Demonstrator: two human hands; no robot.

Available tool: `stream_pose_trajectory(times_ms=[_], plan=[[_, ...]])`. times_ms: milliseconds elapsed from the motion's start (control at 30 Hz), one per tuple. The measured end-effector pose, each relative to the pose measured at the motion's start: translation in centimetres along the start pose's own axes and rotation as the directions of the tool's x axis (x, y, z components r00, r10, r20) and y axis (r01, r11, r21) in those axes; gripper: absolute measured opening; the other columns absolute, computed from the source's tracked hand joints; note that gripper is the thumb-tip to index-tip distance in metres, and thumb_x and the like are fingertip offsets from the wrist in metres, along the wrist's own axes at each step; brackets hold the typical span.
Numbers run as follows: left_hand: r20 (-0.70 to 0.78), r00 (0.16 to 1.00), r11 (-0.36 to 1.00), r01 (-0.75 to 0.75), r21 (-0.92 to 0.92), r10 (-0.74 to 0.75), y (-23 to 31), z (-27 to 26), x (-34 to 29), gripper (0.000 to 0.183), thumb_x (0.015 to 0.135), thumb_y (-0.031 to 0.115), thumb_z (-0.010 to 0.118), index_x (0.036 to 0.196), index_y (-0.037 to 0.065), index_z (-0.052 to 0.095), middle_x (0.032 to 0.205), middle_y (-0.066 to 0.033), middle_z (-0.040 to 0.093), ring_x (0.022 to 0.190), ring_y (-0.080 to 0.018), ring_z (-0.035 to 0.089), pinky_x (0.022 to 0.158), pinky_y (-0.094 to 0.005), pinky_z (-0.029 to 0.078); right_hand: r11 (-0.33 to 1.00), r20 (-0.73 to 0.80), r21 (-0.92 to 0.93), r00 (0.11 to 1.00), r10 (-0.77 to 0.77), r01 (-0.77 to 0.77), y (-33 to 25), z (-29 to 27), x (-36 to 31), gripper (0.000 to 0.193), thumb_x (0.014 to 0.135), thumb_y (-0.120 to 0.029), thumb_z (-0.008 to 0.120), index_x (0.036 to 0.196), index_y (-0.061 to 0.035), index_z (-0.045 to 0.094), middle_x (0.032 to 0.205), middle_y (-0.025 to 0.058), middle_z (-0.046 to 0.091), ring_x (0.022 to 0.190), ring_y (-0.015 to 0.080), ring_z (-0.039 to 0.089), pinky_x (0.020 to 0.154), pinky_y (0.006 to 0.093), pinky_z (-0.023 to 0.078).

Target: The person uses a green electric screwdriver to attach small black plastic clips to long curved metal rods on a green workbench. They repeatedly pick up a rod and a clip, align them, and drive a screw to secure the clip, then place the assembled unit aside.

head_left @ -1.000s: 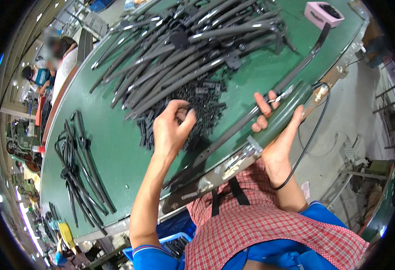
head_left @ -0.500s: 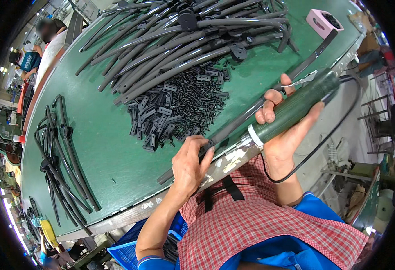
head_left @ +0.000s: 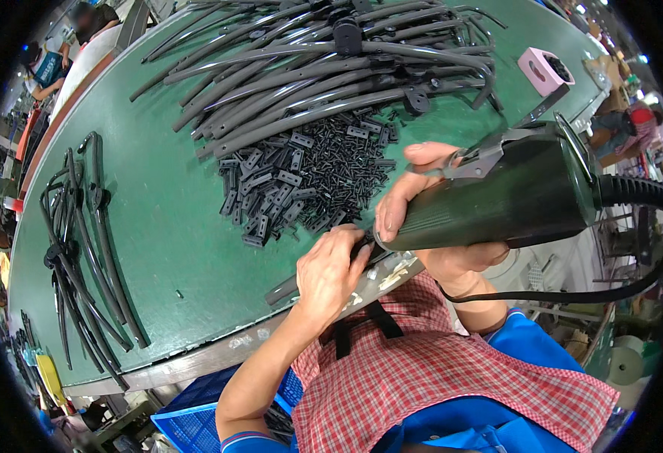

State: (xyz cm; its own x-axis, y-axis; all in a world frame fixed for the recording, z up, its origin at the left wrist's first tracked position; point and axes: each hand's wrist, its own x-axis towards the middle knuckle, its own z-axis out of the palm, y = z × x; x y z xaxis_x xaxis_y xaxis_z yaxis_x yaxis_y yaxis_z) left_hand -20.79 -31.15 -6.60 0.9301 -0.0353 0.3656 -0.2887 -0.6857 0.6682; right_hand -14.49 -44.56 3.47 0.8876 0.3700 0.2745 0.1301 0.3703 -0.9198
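Observation:
My left hand is closed around a dark grey metal tube lying along the near table edge, its thumb and fingers pressed by a small black part on the tube. In my right hand is a dark green electric screwdriver, tilted with its tip end toward my left fingers. A metal lever runs along the tool's upper side, by my raised finger. The driver's tip is hidden behind my fingers, so contact with a screw cannot be made out. Just beyond lie loose black screws and small black plastic blocks.
Many curved dark tubes with black joints lie heaped at the far side. Another tube bundle rests at left. A pink box stands far right. A black cable hangs at right; a blue basket sits below the edge.
The screwdriver has swung from slanting upward to nearly level, its tip end now beside my left hand. My left hand stays on the tube.

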Motion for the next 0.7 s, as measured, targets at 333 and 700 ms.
stream_pose_trajectory(times_ms=[333, 700], plan=[[-0.008, 1.0, 0.999, 0.002, -0.037, -0.002, 0.0, 0.1, -0.4, 0.013, 0.079, 0.01, 0.064, 0.087, 0.003, 0.057, 0.083, -0.013, 0.064, 0.073, -0.0327, 0.063, 0.064, -0.0401, 0.051, 0.993, 0.309, -0.115, 0.95, 0.04, -0.004, 2.5, -1.8, 1.1, 0.079, 0.067, -0.064, 0.07, 0.105, 0.0032, 0.056, 0.093, 0.0138, 0.061, 0.086, 0.0215, 0.06, 0.075, 0.0322, 0.049], [-0.047, 0.998, 0.998, -0.035, -0.06, 0.032, -0.3, -2.8, 1.7, 0.025, 0.079, 0.013, 0.068, 0.103, 0.005, 0.064, 0.105, -0.0148, 0.062, 0.101, -0.0307, 0.057, 0.086, -0.0376, 0.046, 0.805, -0.262, 0.521, 0.845, 0.466, -0.283, 3.1, -7.1, -1.0, 0.077, 0.087, -0.074, 0.034, 0.127, -0.0092, 0.044, 0.1, 0.0138, 0.065, 0.049, 0.0118, 0.051, 0.047, 0.0274, 0.043]])
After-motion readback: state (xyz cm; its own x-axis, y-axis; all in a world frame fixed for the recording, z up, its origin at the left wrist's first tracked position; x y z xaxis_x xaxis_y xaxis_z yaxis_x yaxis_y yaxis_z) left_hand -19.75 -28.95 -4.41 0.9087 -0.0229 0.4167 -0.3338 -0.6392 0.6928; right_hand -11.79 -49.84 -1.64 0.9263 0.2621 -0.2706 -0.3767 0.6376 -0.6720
